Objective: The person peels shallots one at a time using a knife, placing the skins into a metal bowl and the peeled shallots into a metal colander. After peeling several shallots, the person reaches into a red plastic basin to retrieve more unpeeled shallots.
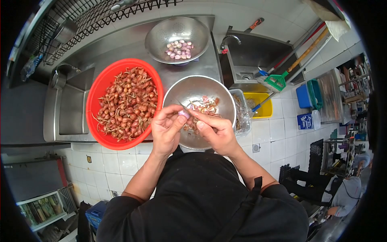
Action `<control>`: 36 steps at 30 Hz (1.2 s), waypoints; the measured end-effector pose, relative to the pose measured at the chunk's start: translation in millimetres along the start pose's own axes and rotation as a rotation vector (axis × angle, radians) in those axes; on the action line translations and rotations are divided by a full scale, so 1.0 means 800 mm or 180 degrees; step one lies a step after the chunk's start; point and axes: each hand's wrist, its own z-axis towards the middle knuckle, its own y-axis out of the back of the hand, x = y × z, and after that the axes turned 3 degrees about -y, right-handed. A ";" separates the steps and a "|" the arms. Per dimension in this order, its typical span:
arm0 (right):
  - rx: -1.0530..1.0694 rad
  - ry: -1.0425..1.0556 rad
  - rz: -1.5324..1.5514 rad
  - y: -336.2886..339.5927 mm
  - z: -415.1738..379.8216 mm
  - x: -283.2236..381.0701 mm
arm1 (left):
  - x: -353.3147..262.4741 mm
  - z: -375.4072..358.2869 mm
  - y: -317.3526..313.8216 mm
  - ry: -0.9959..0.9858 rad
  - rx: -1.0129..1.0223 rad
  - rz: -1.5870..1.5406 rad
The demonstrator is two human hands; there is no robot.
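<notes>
Between thumb and fingers, my left hand (pixel 168 123) pinches a pale purple shallot (pixel 184 113), partly peeled. My right hand (pixel 215 131) is closed on a small knife (pixel 183 106); its thin blade touches or nearly touches the shallot, and its handle is hidden in my fingers. Both hands are above a steel bowl (pixel 177 89) with shallot skins (pixel 207 105) lying in it. To the left, a red basin (pixel 93 121) is full of unpeeled shallots (pixel 129 101). Behind the bowl, a steel colander (pixel 155 40) holds several peeled shallots (pixel 179 49).
A steel sink (pixel 72 109) is at the far left, another sink (pixel 258 50) at the back right. A clear plastic bag (pixel 242 117) and a yellow bucket (pixel 264 105) stand right of the bowl. Long-handled tools (pixel 306 54) lean there. Another person (pixel 342 193) is far right.
</notes>
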 end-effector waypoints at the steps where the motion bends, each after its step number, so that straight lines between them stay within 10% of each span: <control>1: -0.0064 -0.0587 0.0218 0.002 -0.003 0.008 | 0.000 0.001 0.001 0.0101 0.0040 -0.0095; 6: -0.0376 -0.1319 0.0419 0.006 0.000 0.017 | -0.011 0.005 0.001 0.0267 -0.0101 -0.0154; 28: -0.0065 0.0167 -0.0597 -0.007 -0.011 -0.003 | -0.002 -0.006 -0.010 -0.0122 -0.0313 0.0520; 36: -0.0211 -0.1425 0.0724 -0.003 -0.020 0.012 | -0.001 -0.003 -0.017 0.0152 -0.0435 -0.0092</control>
